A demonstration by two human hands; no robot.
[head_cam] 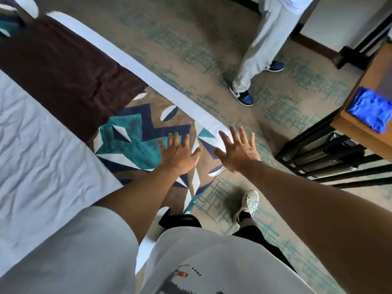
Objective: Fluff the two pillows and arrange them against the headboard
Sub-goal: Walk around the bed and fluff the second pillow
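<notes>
Neither pillow nor the headboard is in view. My left hand (177, 154) and my right hand (237, 150) are stretched out side by side with fingers spread, and both hold nothing. They hover over the corner at the foot of the bed (42, 149), whose wrinkled white sheet fills the left side. A brown runner with a teal, navy and white pattern (70, 79) is draped across the bed's end, right under my left hand.
Another person (261, 60) in grey trousers and blue-and-white shoes stands on the patterned carpet beyond the bed. At the right stands a wooden table (360, 128) with a blue cloth (370, 108) on it and a black rack (331, 158) beneath. My own feet are below.
</notes>
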